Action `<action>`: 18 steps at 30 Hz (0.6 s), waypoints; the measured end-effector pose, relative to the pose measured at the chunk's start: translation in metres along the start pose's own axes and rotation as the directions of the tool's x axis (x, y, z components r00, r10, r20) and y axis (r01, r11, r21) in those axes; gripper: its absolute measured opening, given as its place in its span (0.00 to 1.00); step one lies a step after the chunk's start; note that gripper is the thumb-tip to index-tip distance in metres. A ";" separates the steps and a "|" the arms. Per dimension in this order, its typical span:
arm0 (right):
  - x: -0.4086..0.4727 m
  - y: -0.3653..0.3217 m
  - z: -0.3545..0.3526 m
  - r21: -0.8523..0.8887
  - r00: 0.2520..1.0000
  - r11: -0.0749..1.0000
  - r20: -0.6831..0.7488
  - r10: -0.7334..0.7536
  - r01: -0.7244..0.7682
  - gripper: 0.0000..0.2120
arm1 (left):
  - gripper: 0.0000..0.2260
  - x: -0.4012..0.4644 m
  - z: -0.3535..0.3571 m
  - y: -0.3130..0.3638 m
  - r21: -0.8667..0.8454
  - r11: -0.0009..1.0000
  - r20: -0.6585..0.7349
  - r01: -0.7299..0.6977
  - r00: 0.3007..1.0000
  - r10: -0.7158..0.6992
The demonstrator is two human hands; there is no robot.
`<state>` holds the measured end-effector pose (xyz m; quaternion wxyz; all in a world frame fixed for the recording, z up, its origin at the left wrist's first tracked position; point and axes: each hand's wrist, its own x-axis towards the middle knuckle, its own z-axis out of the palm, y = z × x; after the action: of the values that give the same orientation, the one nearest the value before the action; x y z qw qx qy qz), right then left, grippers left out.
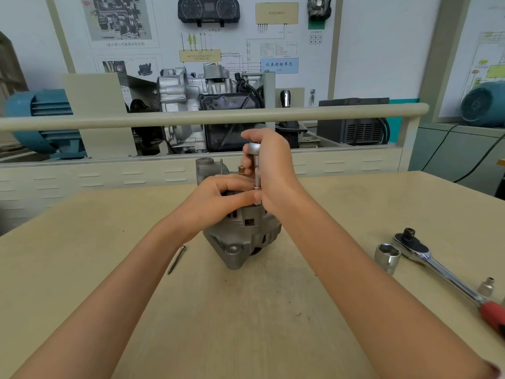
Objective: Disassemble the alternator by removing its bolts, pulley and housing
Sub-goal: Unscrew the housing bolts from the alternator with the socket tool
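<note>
Metal through and through, the alternator (243,231) standing mid-table looks heavy, rigid and awkwardly lobed, so the left hand (218,199) curls over its top to steady it while the right hand (269,166) grips an upright driver (256,170) on a bolt.
</note>
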<state>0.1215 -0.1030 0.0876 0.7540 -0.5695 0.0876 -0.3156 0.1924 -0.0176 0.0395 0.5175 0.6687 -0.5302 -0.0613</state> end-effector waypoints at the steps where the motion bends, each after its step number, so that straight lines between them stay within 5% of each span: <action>1: 0.000 -0.001 -0.002 0.019 0.998 0.999 0.064 0.028 -0.029 0.10 | 0.06 0.000 0.000 0.000 -0.007 1.000 0.001 0.006 1.000 -0.006; 6: -0.002 -0.004 -0.006 0.072 0.961 0.993 0.269 0.067 -0.089 0.12 | 0.05 0.000 -0.001 -0.001 -0.039 0.999 0.002 0.017 1.000 -0.017; 10: -0.006 0.003 0.004 0.035 0.998 0.998 -0.034 -0.046 0.047 0.10 | 0.14 -0.001 0.001 0.000 -0.028 0.999 -0.018 -0.035 0.999 0.034; 13: -0.011 0.015 0.013 -0.157 0.931 0.960 -0.248 -0.267 0.234 0.09 | 0.29 -0.002 0.004 -0.001 0.035 0.999 -0.050 -0.036 0.998 0.038; 18: -0.008 0.011 0.010 -0.150 0.951 0.968 -0.210 -0.228 0.199 0.09 | 0.26 -0.001 0.003 -0.002 0.039 0.999 -0.052 -0.030 0.998 0.032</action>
<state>0.1243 -0.0884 0.0791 0.6627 -0.5830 0.1303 -0.4517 0.1914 -0.0193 0.0361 0.5195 0.6714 -0.5279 -0.0255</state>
